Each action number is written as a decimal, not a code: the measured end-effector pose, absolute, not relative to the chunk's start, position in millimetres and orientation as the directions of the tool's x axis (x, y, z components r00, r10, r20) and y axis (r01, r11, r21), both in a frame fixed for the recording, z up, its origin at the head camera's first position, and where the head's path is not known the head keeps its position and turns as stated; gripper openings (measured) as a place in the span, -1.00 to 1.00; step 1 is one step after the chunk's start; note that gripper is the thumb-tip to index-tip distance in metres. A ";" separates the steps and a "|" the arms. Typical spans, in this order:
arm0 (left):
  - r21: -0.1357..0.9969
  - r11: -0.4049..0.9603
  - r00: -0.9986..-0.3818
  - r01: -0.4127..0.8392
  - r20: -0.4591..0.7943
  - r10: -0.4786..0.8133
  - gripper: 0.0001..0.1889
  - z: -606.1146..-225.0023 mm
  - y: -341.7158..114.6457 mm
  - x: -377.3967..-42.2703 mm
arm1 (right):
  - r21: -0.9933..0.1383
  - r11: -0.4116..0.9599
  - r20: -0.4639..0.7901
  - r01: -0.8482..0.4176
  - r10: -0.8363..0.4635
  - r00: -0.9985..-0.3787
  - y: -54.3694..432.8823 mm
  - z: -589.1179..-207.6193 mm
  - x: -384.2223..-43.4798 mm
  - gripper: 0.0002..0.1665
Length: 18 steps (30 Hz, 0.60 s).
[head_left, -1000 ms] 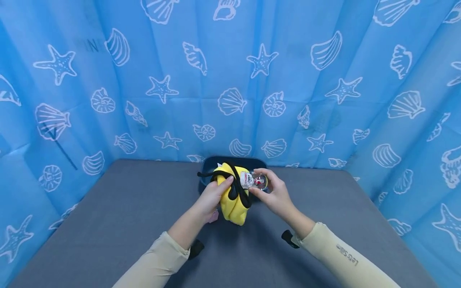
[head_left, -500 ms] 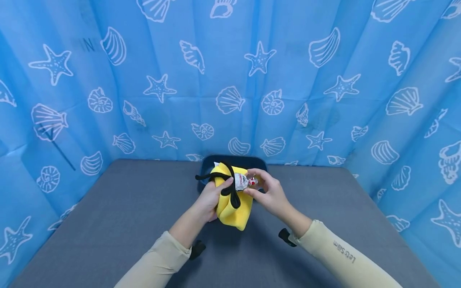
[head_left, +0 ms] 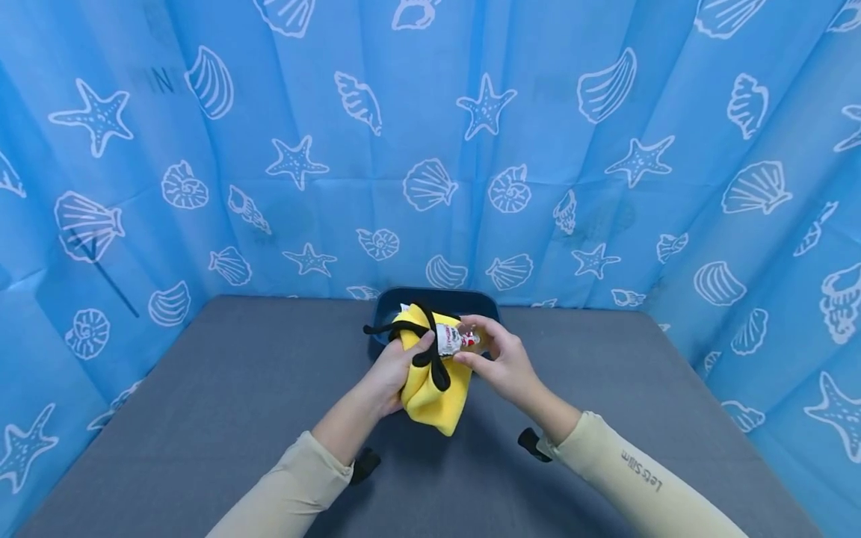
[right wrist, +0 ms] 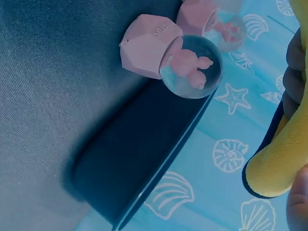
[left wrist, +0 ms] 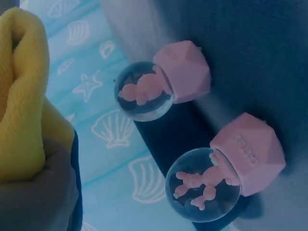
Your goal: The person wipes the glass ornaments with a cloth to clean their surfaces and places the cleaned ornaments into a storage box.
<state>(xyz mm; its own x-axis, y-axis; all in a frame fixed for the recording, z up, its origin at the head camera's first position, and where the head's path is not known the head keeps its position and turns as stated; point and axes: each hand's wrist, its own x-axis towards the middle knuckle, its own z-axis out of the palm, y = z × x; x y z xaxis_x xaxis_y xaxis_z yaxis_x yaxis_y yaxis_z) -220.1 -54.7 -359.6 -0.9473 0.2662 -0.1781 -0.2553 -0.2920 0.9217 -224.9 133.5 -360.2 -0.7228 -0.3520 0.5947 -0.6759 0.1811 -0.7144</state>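
left hand (head_left: 397,370) grips cloth (head_left: 440,407); right hand (head_left: 496,359) pinches what seems a globe (head_left: 447,339), which a slack hold could drop.

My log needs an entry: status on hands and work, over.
Left hand grips yellow cloth. Right hand pinches small snow globe by the cloth. Two pink globes, dark tub nearby; nothing visibly blocking.

The pale beige sleeves (head_left: 285,486), the right one printed with dark lettering (head_left: 642,471), each end beside a black fitting (head_left: 365,466).

The head view is bright; both wrist views look dim, bluish, perhaps soft.
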 end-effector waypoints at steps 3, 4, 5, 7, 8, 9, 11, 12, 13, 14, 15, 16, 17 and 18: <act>0.933 -0.273 -0.958 -0.233 -0.173 0.228 -0.44 -355.9 -52.1 -220.1 | -0.712 0.187 0.594 -0.677 -0.355 -0.722 134.1 -360.1 -225.5 -0.46; 0.934 -0.278 -0.961 -0.226 -0.168 0.218 -0.44 -354.8 -51.4 -220.4 | -0.705 0.183 0.601 -0.685 -0.360 -0.714 134.4 -359.5 -225.9 -0.46; 0.933 -0.282 -0.964 -0.222 -0.167 0.206 -0.45 -353.7 -50.8 -220.6 | -0.697 0.177 0.609 -0.695 -0.366 -0.704 134.6 -358.8 -226.1 -0.47; 0.932 -0.287 -0.968 -0.221 -0.172 0.185 -0.46 -352.4 -49.9 -221.0 | -0.682 0.168 0.624 -0.711 -0.373 -0.687 134.7 -357.0 -226.4 -0.47; 0.930 -0.291 -0.968 -0.223 -0.176 0.180 -0.47 -352.2 -49.6 -221.0 | -0.679 0.162 0.629 -0.716 -0.374 -0.682 134.5 -356.3 -226.4 -0.47; 0.930 -0.289 -0.967 -0.227 -0.181 0.177 -0.48 -352.4 -49.4 -221.1 | -0.681 0.160 0.629 -0.715 -0.371 -0.683 134.2 -355.8 -226.3 -0.47; 0.932 -0.276 -0.967 -0.233 -0.191 0.169 -0.49 -353.6 -49.1 -221.3 | -0.697 0.165 0.617 -0.697 -0.357 -0.702 133.3 -355.5 -226.1 -0.48; 0.933 -0.273 -0.966 -0.235 -0.194 0.169 -0.49 -354.0 -49.1 -221.4 | -0.710 0.171 0.605 -0.683 -0.348 -0.716 132.7 -355.6 -226.0 -0.48; 0.934 -0.269 -0.966 -0.236 -0.196 0.167 -0.49 -354.4 -49.2 -221.3 | -0.724 0.177 0.591 -0.667 -0.340 -0.732 132.1 -356.1 -226.0 -0.49; 0.934 -0.269 -0.966 -0.236 -0.197 0.166 -0.49 -354.4 -49.5 -221.2 | -0.736 0.184 0.577 -0.652 -0.334 -0.745 131.5 -356.4 -226.1 -0.49; 0.932 -0.273 -0.966 -0.238 -0.197 0.168 -0.49 -354.1 -49.9 -221.1 | -0.746 0.190 0.564 -0.639 -0.330 -0.757 131.0 -356.5 -226.2 -0.49; 0.930 -0.283 -0.966 -0.237 -0.194 0.170 -0.48 -353.3 -50.5 -220.8 | -0.751 0.195 0.556 -0.630 -0.327 -0.764 130.8 -356.6 -226.4 -0.49; 0.931 -0.283 -0.968 -0.229 -0.187 0.166 -0.47 -352.2 -51.1 -220.5 | -0.755 0.196 0.550 -0.626 -0.330 -0.767 130.7 -356.6 -226.6 -0.49; 0.932 -0.285 -0.970 -0.224 -0.184 0.160 -0.47 -350.9 -51.8 -220.1 | -0.754 0.194 0.549 -0.628 -0.338 -0.764 130.7 -356.5 -226.9 -0.49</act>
